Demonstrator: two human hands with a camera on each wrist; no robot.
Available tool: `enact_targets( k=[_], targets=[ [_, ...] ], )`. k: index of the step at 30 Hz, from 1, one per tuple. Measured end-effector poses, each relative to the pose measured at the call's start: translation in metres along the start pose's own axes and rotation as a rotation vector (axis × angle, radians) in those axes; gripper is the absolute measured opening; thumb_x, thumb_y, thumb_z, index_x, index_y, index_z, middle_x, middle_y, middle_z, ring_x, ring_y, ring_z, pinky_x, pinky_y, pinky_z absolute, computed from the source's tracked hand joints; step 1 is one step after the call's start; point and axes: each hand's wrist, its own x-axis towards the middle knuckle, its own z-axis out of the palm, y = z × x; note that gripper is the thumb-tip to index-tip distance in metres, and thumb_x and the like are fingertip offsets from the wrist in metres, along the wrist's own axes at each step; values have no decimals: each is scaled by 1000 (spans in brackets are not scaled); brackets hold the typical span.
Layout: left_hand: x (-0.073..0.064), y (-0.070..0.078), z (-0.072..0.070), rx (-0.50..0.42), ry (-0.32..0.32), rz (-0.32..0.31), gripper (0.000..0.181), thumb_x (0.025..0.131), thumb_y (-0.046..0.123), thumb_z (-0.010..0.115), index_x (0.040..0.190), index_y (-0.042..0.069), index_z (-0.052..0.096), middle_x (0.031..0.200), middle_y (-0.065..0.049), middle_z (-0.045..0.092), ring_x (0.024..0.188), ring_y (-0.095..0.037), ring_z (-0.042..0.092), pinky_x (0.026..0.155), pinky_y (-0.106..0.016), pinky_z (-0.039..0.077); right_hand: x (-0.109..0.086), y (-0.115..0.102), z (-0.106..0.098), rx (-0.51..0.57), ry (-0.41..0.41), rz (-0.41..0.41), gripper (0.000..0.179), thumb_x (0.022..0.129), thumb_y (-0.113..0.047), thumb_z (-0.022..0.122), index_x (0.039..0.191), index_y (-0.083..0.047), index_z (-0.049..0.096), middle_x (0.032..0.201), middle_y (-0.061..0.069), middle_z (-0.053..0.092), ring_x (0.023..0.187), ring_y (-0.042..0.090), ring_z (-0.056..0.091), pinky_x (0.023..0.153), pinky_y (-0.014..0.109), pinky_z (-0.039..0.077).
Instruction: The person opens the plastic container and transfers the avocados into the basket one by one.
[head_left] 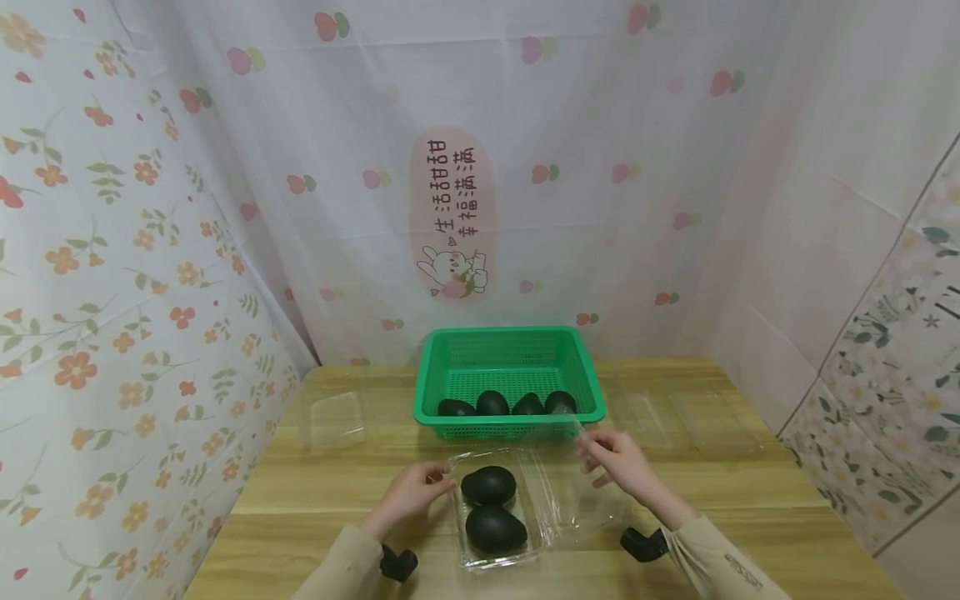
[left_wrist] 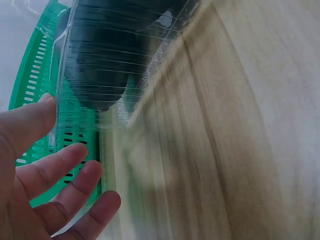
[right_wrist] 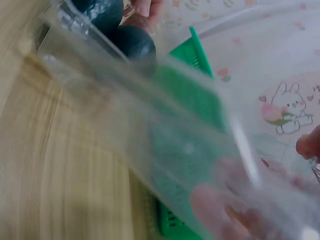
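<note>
A clear hinged plastic box lies open on the table, with two dark avocados in its tray. At the tray's left side, my left hand pinches the rim between thumb and forefinger; the other fingers spread loosely below it in the left wrist view. My right hand pinches the far edge of the box's see-through lid, which stands raised and tilted to the right of the tray. The lid cuts across the right wrist view, partly blurred, with the right fingers showing through it.
Behind the box stands a green perforated basket with several avocados along its near side. More clear plastic containers lie at the back left and back right of the wooden table. A printed curtain hangs behind.
</note>
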Motion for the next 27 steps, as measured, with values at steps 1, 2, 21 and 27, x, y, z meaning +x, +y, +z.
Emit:
enact_targets(
  k=[1, 2, 21, 27],
  targets=[
    [1, -1, 0, 8, 2, 3, 31, 90, 27, 68, 108, 2, 70, 93, -5, 67, 83, -21, 61, 72, -36, 51, -1, 2, -1, 7, 3, 5, 37, 102, -19, 52, 113, 15, 60, 95, 20, 64, 75, 29, 66, 55, 45, 58],
    [2, -1, 0, 14, 2, 3, 30, 90, 28, 68, 107, 2, 70, 92, -4, 67, 83, -20, 61, 71, -35, 51, -2, 3, -1, 13, 4, 9, 36, 102, -18, 51, 113, 15, 60, 95, 20, 64, 76, 30, 66, 55, 45, 58],
    [13, 0, -3, 71, 8, -12, 19, 92, 29, 66, 88, 12, 75, 87, 3, 70, 75, -12, 57, 65, -33, 48, -23, 33, -13, -103, -12, 64, 25, 97, -10, 53, 98, 13, 62, 83, 14, 65, 64, 18, 60, 44, 24, 48],
    [16, -1, -4, 69, 12, -10, 19, 92, 27, 66, 87, 12, 75, 84, 4, 69, 70, -11, 53, 61, -32, 45, -22, 46, -11, -134, -16, 52, 22, 95, -7, 53, 98, 14, 62, 75, 8, 62, 51, 10, 50, 42, 24, 47]
  ],
)
